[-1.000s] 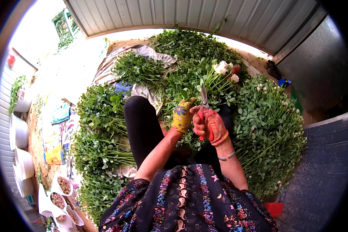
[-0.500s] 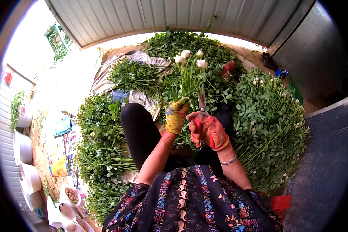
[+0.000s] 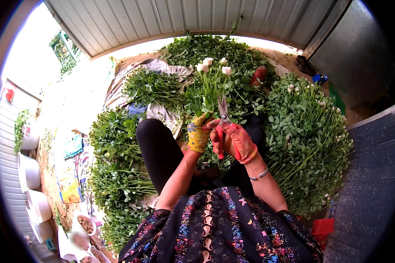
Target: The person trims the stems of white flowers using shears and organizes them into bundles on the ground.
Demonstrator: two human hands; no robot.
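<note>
My left hand, in a yellow flower-patterned glove, is closed round the green stems of a small bunch of white roses. The blooms point away from me, above the leafy heap. Close beside it, my right hand wears an orange-red glove and grips pruning shears with red handles. Their metal blades point up and away, just right of the rose stems, and look slightly parted. The fingertips of my right hand are near or touching the left glove; I cannot tell which.
Large piles of cut leafy stems lie at the left, the right and the far side. A corrugated metal wall closes the back. White tubs line the left; a red crate stands lower right.
My right hand has moved left with the shears, closer to my left hand. The blades have come nearer the rose stems. My left hand keeps its hold on the roses.
</note>
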